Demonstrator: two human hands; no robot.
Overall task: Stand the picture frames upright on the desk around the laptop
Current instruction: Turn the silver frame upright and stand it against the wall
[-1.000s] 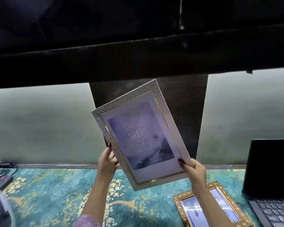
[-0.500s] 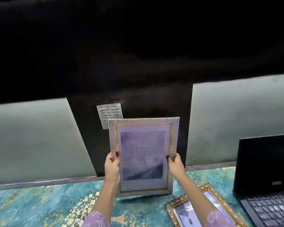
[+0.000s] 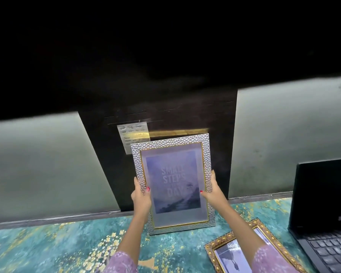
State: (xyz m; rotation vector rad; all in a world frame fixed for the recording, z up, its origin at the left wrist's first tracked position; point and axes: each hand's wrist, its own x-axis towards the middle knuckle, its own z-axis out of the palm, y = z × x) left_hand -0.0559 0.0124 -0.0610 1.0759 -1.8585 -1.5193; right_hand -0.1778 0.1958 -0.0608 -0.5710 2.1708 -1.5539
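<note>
You had the silver frame (image 3: 173,182) between both hands, standing upright on its short lower edge, which looked to be resting on the teal and gold patterned desk (image 3: 47,249), just in front of the dark panel (image 3: 165,107) at the back. Your left hand (image 3: 141,196) clasped the frame's left edge about halfway up, with the thumb laid over the hammered silver border on the front and the other fingers curled round behind, out of sight. Your right hand (image 3: 213,192) mirrored it on the right edge: the thumb pressed on the front near the inner gold trim, and the fingers ran up along the outer side of the border. Both grips were closed firmly on the frame rather than spread wide. The print faced you, its words partly readable. A taped paper note (image 3: 133,134) on the panel showed just above the frame's top left corner. The gold frame (image 3: 224,240) lay flat on the desk to the right, partly under your right forearm, between the silver frame and the open laptop (image 3: 323,203) at the right edge.
</note>
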